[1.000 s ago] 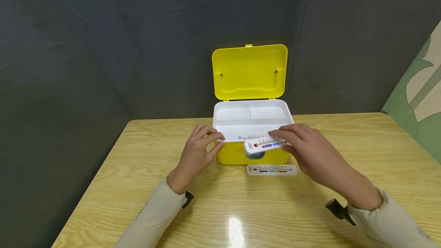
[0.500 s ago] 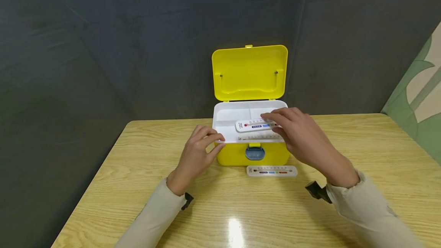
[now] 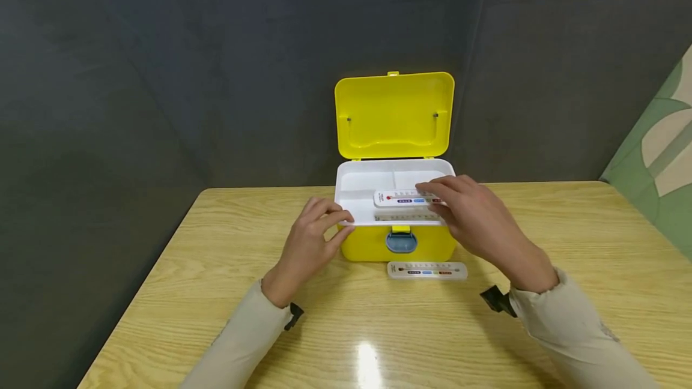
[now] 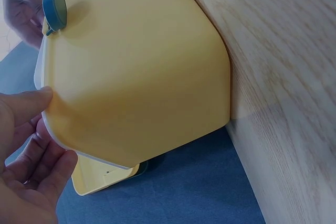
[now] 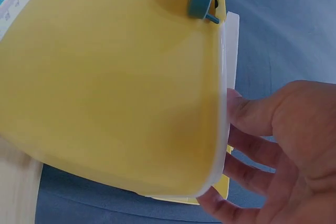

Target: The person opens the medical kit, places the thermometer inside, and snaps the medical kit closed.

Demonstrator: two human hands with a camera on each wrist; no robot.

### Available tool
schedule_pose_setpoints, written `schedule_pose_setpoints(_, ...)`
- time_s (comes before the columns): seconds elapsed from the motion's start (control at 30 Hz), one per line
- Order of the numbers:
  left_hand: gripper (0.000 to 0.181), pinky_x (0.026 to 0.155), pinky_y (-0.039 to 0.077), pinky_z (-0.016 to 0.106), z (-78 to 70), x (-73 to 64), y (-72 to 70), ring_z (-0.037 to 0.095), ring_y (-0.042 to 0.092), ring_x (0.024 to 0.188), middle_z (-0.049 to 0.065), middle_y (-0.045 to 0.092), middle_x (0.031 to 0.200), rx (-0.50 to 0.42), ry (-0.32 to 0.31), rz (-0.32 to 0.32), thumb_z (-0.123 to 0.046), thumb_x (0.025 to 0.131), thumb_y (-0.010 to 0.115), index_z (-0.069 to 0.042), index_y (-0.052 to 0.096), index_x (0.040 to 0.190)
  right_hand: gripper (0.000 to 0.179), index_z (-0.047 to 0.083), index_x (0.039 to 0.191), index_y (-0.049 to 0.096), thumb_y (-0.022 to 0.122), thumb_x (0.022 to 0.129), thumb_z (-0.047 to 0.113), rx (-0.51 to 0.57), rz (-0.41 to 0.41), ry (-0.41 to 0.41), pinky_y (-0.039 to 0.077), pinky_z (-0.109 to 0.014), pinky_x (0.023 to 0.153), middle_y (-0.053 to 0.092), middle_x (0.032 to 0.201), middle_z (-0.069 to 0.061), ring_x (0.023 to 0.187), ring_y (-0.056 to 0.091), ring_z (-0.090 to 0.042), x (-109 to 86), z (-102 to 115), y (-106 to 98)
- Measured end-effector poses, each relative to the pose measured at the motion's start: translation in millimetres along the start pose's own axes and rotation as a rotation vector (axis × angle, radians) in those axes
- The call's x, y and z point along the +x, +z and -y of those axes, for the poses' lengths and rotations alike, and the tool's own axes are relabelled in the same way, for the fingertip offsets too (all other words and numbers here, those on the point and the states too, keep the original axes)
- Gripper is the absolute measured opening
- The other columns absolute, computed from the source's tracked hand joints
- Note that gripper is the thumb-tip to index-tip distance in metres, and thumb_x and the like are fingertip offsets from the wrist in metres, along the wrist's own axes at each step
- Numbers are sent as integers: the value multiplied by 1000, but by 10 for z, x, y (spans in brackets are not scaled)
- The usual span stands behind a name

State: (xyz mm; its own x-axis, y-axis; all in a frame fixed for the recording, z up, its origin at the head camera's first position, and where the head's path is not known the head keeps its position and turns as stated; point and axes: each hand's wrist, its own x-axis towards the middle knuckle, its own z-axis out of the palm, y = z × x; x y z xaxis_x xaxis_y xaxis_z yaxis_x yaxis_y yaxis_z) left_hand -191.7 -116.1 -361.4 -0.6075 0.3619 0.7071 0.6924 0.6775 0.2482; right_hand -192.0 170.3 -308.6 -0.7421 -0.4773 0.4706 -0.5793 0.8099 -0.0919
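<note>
A yellow storage box [image 3: 359,245] stands with its lid [image 3: 397,116] raised and a white divided tray [image 3: 357,209] inside. My left hand [image 3: 310,239] pinches the box's rim at the front left corner; in the left wrist view its thumb [image 4: 34,103] touches the front edge. In the tray's front compartment my right hand [image 3: 478,221] holds a white strip thermometer [image 3: 400,199] by its right end. Another thermometer [image 3: 405,217] lies in that compartment, in front of the held one. A third thermometer [image 3: 427,270] rests on the table before the box.
The box sits near the back of a wooden table [image 3: 227,269]. Dark cloth [image 3: 259,77] hangs behind it, and a green and beige patterned panel [image 3: 659,155] is at the right. A blue latch [image 3: 402,242] is on the box's front.
My right hand has carried the thermometer from in front of the box back and down into the tray, where it now lies level. The left hand has stayed at the corner.
</note>
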Motion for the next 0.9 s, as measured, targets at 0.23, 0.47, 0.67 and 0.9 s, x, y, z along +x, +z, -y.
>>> schedule_pose_setpoints(0.23, 8, 82, 54, 27, 1, 11, 0, 16, 55, 92, 0, 65, 94, 0, 4, -2, -14, 84, 80, -12, 76, 91, 39, 11, 124, 68, 76, 86, 6, -7, -15, -6, 56, -48, 83, 70, 116, -12, 101, 64, -31, 4, -10, 32)
schedule_pose_setpoints(0.47, 8, 81, 54, 27, 7, 1, 1, 16, 55, 92, 0, 65, 93, 0, 8, -5, -14, 84, 80, -11, 76, 90, 36, 11, 123, 69, 75, 88, 10, -32, -9, 8, 55, -49, 83, 70, 118, -13, 104, 64, -32, 9, -12, 70)
schedule_pose_setpoints(0.67, 8, 82, 54, 27, 6, 2, -5, 17, 55, 92, 0, 65, 94, -6, -1, 2, -15, 85, 79, -11, 76, 91, 36, 11, 123, 70, 76, 87, 9, -45, -28, -3, 55, -48, 81, 71, 117, -12, 104, 64, -32, 13, -29, 100)
schedule_pose_setpoints(0.9, 7, 82, 54, 27, 16, 5, -3, 16, 55, 92, 0, 65, 94, -10, 1, 1, -15, 85, 79, -11, 76, 91, 36, 12, 122, 71, 76, 87, 10, -72, -30, 4, 55, -48, 80, 72, 116, -11, 103, 64, -31, 19, -24, 111)
